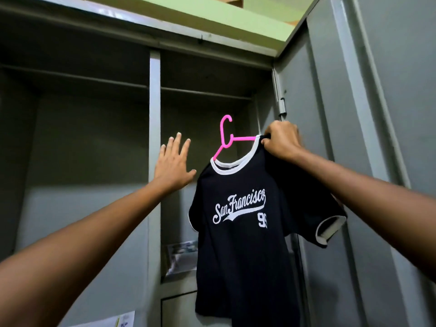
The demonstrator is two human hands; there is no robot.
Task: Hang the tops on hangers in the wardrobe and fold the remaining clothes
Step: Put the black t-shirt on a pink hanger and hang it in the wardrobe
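Clearly your right hand (pixel 282 140) is clenched on the shoulder of the navy San Francisco T-shirt (pixel 245 232) and the pink hanger (pixel 226 138), held below the wardrobe rail (pixel 205 92). Your left hand (pixel 173 162) is spread, holding nothing. The shirt looks light and limp, so carry it by the stiff hanger, near the hook.

I see a navy cotton T-shirt (pixel 238 244) with white collar and sleeve trim and white script lettering, a bright pink plastic hanger (pixel 225 135), a grey metal wardrobe (pixel 154 95) and a pale green wall strip (pixel 212 22) above.
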